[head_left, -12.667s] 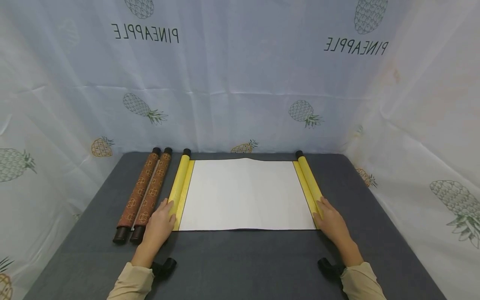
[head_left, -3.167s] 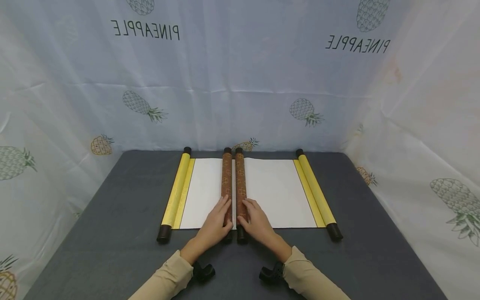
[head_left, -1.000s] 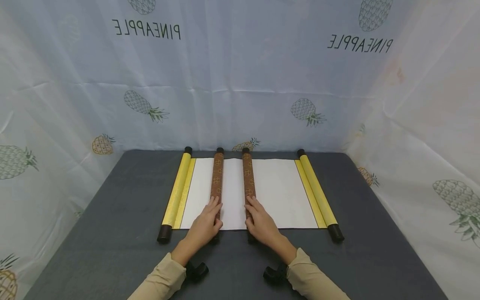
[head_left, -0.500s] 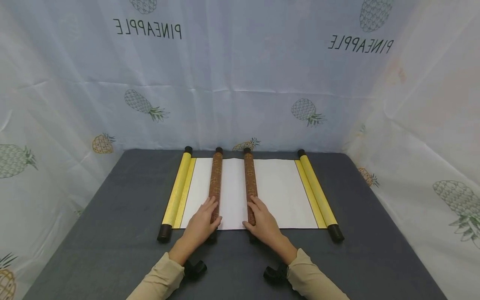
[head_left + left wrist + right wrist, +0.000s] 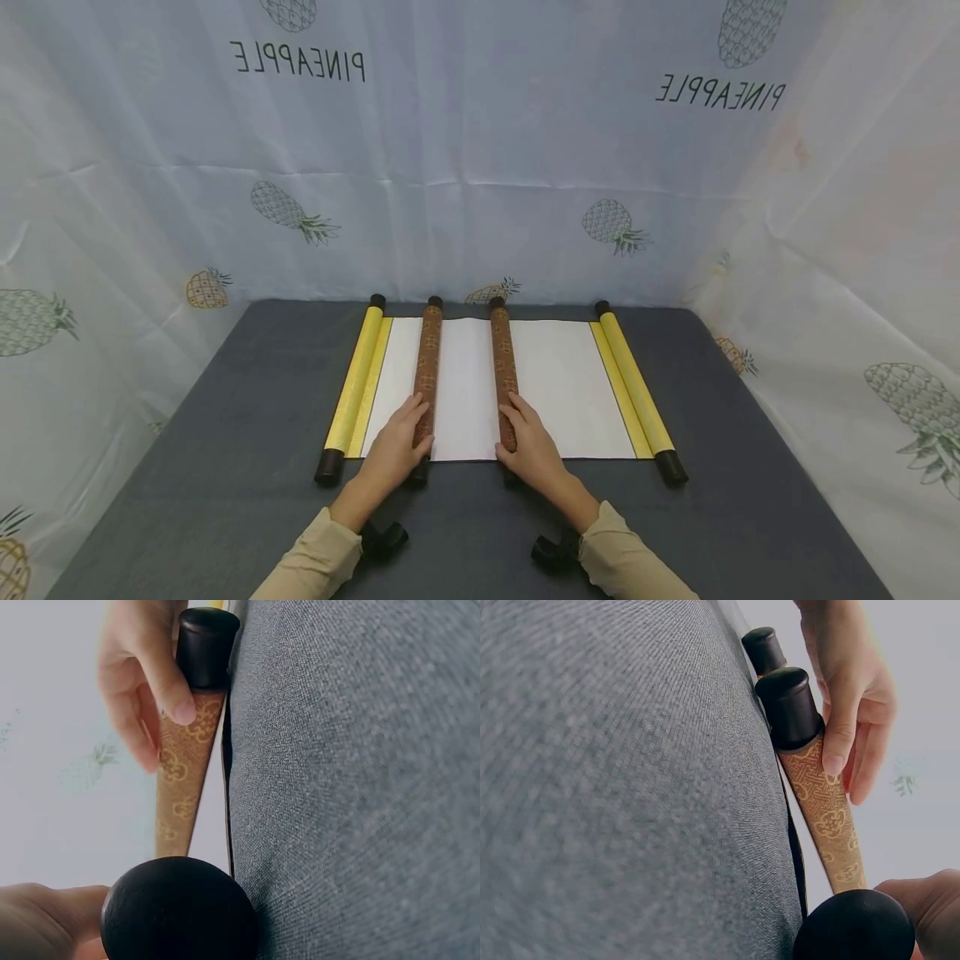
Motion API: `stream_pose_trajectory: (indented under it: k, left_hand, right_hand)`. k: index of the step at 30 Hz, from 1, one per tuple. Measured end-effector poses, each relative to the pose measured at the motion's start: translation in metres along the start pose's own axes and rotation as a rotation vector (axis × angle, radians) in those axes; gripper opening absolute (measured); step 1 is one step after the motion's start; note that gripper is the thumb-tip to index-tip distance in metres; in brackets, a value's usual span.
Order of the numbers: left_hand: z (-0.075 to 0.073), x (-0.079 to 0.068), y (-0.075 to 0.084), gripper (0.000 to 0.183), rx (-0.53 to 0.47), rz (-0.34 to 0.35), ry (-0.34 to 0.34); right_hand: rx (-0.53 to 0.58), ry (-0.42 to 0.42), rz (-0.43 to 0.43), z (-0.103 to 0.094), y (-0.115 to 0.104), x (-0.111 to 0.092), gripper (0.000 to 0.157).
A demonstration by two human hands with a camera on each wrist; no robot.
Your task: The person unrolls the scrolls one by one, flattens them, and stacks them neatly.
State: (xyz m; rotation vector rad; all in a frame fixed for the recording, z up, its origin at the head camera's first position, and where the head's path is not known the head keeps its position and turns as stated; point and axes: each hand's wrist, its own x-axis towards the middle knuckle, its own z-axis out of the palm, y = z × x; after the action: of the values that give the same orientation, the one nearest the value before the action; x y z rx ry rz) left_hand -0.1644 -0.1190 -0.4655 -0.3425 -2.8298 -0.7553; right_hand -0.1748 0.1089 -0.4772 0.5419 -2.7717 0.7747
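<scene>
A brown patterned scroll is partly unrolled, its two rolls lying upright across the head view with a strip of white paper (image 5: pixel 465 383) between them. My left hand (image 5: pixel 386 446) grips the near part of the left brown roll (image 5: pixel 427 358), fingers over the far side and thumb on the inner side. On the right brown roll (image 5: pixel 503 350) my right hand (image 5: pixel 534 447) has the same hold, thumb inward. Black end knobs show close up in both wrist views, such as the right roll's knob (image 5: pixel 208 649). Underneath lies a spread yellow-edged scroll (image 5: pixel 562 383).
The yellow scroll's left roll (image 5: pixel 356 383) and right roll (image 5: pixel 636 383) flank the brown one, each with black knobs. A dark grey cloth (image 5: pixel 465 533) covers the table. A pineapple-print curtain (image 5: pixel 465 142) hangs behind and at both sides.
Long ago the brown rolls lay left of the yellow scroll; later they stood together on its paper. Over the last second both hands have drawn them further apart, baring more white paper.
</scene>
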Motion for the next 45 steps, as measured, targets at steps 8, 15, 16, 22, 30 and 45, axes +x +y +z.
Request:
stream_pose_trajectory:
  k: [8,15,16,22,30,45]
  left_hand:
    - [-0.004,-0.003,-0.002,0.049,-0.006,0.023,0.02]
    - [-0.004,-0.006,-0.003,0.044,0.033,0.027,0.015]
    - [-0.004,-0.006,-0.004,0.045,0.037,0.025,0.007]
    - [-0.008,-0.007,-0.004,0.059,0.03,0.008,-0.035]
    - [-0.008,-0.009,-0.006,0.062,-0.015,-0.023,-0.042]
    - [-0.006,-0.012,-0.006,0.048,0.003,-0.044,0.069]
  right_hand:
    - [-0.017,0.02,-0.047,0.001,0.003,-0.003,0.051]
    - [-0.003,0.01,-0.045,0.001,0.004,-0.005,0.045]
    - [0.005,0.004,-0.041,0.001,0.005,-0.005,0.046]
    - [0.014,0.013,-0.015,0.001,0.003,-0.007,0.052]
    - [0.018,0.043,0.014,0.003,-0.003,-0.011,0.053]
    - [-0.051,0.053,0.042,-0.001,-0.004,-0.013,0.051]
